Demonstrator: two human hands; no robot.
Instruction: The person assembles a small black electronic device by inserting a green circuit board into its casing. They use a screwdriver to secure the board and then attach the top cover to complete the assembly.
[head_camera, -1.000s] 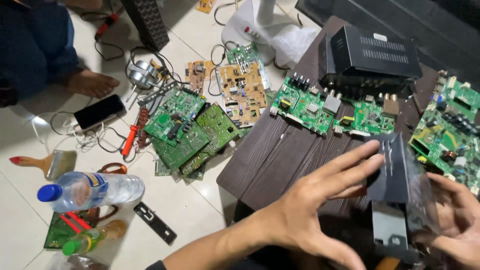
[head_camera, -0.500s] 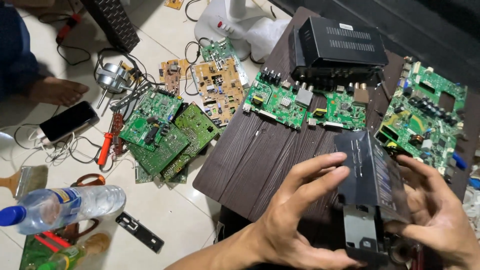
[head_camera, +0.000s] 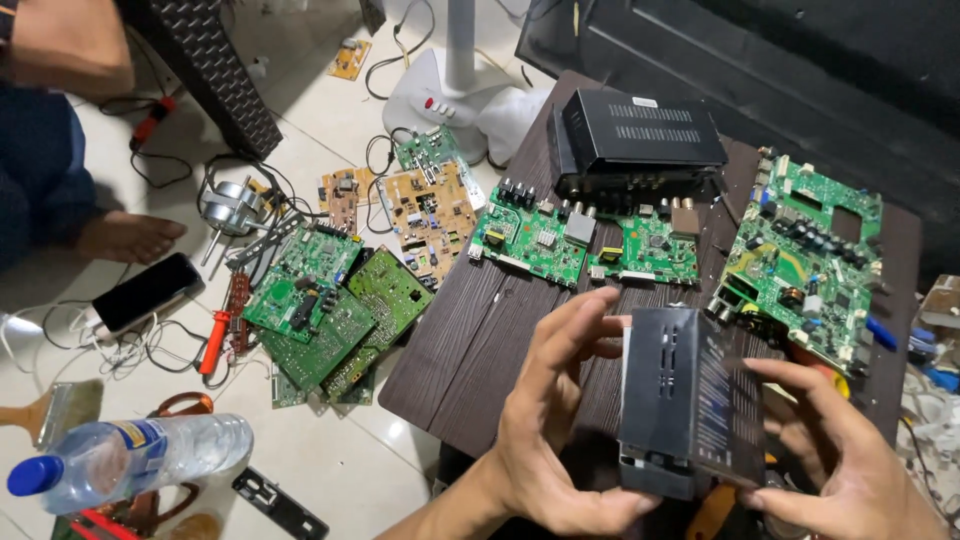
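Note:
I hold a small black plastic box (head_camera: 685, 395) with slotted vents upright above the near edge of a dark wooden table (head_camera: 480, 350). My left hand (head_camera: 560, 430) grips its left side, thumb under the bottom and fingers curled over the top edge. My right hand (head_camera: 845, 460) steadies the right side with spread fingers. Behind the box lie two green circuit boards (head_camera: 570, 240) side by side, a larger green board (head_camera: 805, 260) at the right, and a black set-top box (head_camera: 635, 140) at the far edge.
On the tiled floor left of the table lie a pile of green circuit boards (head_camera: 325, 310), a tan board (head_camera: 425, 215), a phone (head_camera: 145, 290), an orange-handled tool (head_camera: 215, 340), a brush (head_camera: 55, 410) and a water bottle (head_camera: 130, 460). Another person's bare foot (head_camera: 125, 235) rests at far left. A white fan base (head_camera: 455, 90) stands behind.
The small black box has been turned more upright between my hands, and my view has shifted so the table and boards sit further left and lower.

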